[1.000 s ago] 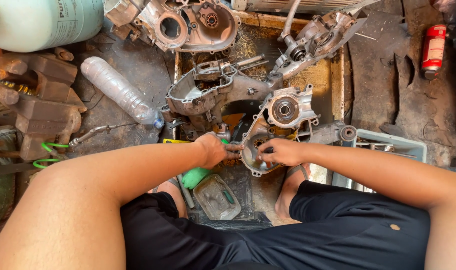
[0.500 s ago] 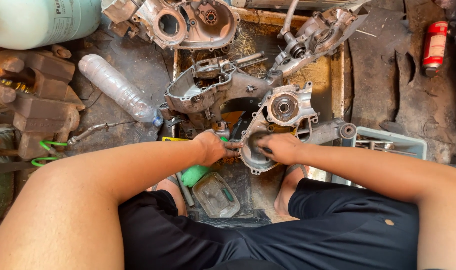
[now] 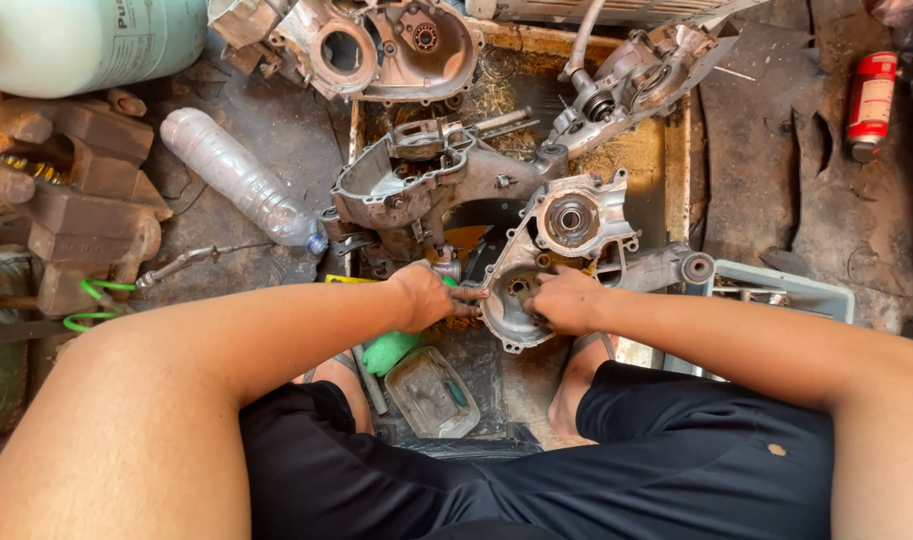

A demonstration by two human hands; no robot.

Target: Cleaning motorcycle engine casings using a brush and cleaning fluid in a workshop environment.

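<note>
Engine case (image 3: 537, 270) sat on the dirty floor tray (image 3: 677, 160) between the knees; left hand (image 3: 427, 296) pinched a small part at its rim, right hand (image 3: 565, 300) gripped its lower edge. Best kept steady, fingers clear of the bearing (image 3: 570, 217)

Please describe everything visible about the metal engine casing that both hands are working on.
The engine casing is a grey, cast-metal half, dirty and oily, lying flat over a rusty tray. It has a round bearing seat in its upper part and a curved lower rim. The left hand touches its left edge; the right hand rests on its lower middle.
</note>
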